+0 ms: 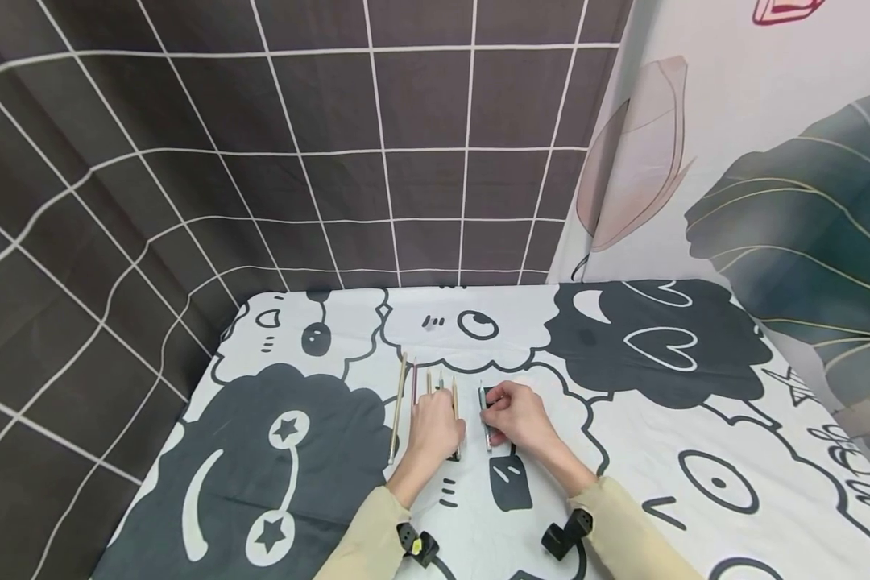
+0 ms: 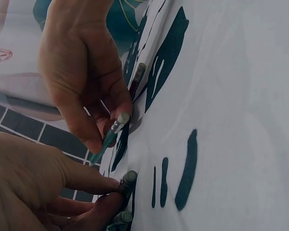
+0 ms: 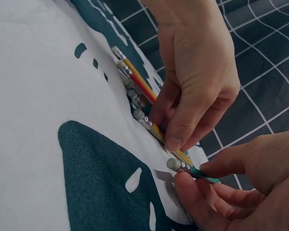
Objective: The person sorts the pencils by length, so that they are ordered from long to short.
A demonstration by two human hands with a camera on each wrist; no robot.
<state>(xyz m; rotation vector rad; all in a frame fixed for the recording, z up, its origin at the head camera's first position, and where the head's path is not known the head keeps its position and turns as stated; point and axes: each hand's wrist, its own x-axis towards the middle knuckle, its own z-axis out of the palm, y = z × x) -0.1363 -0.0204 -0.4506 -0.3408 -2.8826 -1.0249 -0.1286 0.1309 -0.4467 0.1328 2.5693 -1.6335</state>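
Observation:
Left hand reaches over a row of pencils on the cloth. Its thumb and fingertips pinch a yellow pencil near the eraser end. Just to the right, the right hand grips a green pencil between thumb and fingers, eraser end toward the person. A second eraser-tipped pencil, dark red, shows beyond the right hand in the left wrist view. Left of the pinched pencil lie a red pencil and another yellow pencil; the left hand partly hides others.
A white and dark grey printed cloth covers the surface. A dark grid-patterned curtain stands behind and to the left, and a leaf-printed curtain hangs at the right. Small black devices with cables sit on both wrists.

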